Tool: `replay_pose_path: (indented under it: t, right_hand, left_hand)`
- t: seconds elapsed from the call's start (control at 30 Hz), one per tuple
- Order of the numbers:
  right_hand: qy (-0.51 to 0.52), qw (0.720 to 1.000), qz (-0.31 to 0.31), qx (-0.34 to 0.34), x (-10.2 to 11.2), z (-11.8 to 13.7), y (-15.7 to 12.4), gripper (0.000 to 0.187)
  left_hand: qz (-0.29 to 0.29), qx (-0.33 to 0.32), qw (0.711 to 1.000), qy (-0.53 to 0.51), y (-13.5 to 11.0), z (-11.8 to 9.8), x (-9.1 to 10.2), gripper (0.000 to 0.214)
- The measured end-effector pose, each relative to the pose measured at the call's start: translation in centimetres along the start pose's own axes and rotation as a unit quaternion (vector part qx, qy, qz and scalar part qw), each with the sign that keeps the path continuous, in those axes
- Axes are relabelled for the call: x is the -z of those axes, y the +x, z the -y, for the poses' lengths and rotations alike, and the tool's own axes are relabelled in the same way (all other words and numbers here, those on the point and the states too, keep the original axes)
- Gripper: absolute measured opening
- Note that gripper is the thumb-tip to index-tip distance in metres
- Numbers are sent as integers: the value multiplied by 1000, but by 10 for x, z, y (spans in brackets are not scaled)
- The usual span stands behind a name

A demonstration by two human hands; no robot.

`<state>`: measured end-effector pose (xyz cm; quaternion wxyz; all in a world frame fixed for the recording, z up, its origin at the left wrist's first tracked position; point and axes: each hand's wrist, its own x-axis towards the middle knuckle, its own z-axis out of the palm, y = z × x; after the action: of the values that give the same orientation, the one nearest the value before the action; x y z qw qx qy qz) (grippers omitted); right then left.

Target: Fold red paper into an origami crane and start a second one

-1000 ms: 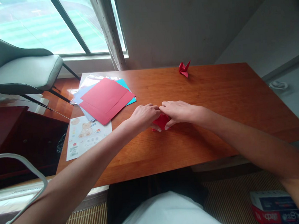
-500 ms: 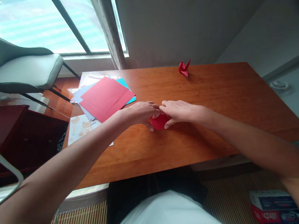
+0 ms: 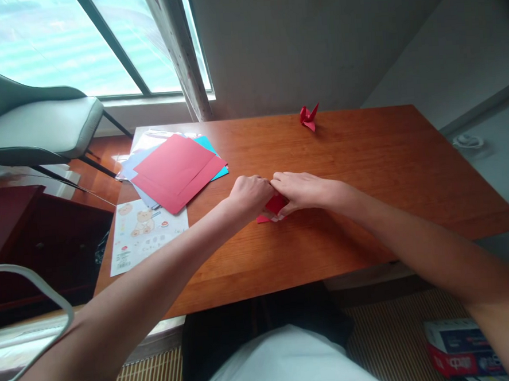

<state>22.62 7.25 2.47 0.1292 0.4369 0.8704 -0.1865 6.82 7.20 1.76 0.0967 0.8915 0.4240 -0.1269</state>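
Observation:
A small piece of folded red paper [image 3: 276,204] lies on the wooden table [image 3: 242,266], mostly covered by both hands. My left hand [image 3: 255,194] is closed at its left side, fingers curled, with the thumb at the paper's near edge. From the right, my right hand [image 3: 300,189] grips the same paper, its thumb close to the left thumb and its fingers over the far edge. The fingertips of the two hands nearly meet, and they hide the paper's exact folds.
A red paper crane [image 3: 309,118] stands at the table's far edge. Stacked red sheets [image 3: 178,169] lie at left, over blue and lilac ones. Nearer is a bear-printed sheet [image 3: 147,231]. A chair [image 3: 39,126] stands by the window; a printed box [image 3: 462,347] is below right.
My left hand has curled up and its thumb has moved right, towards the right thumb. The right hand stays nearly in place. The camera view has shifted slightly.

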Motion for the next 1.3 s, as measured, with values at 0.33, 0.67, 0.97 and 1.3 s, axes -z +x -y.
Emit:
replay_pose_path:
  t: [0.33, 0.67, 0.97, 1.3]
  right_hand:
    - [-7, 999, 23, 25, 7, -4, -6, 53]
    - [90, 994, -7, 60, -6, -24, -17, 43]
    - [94, 970, -222, 23, -61, 18, -66, 32]
    - [-56, 969, -240, -27, -97, 71, -75, 50]
  left_hand:
    - [29, 4, 999, 23, -1, -6, 6, 52]
    - [-60, -212, 968, -123, -27, 57, -17, 35]
    - [-204, -69, 970, -112, -93, 18, -60, 35]
    - [-193, -45, 977, -77, -108, -20, -74, 55]
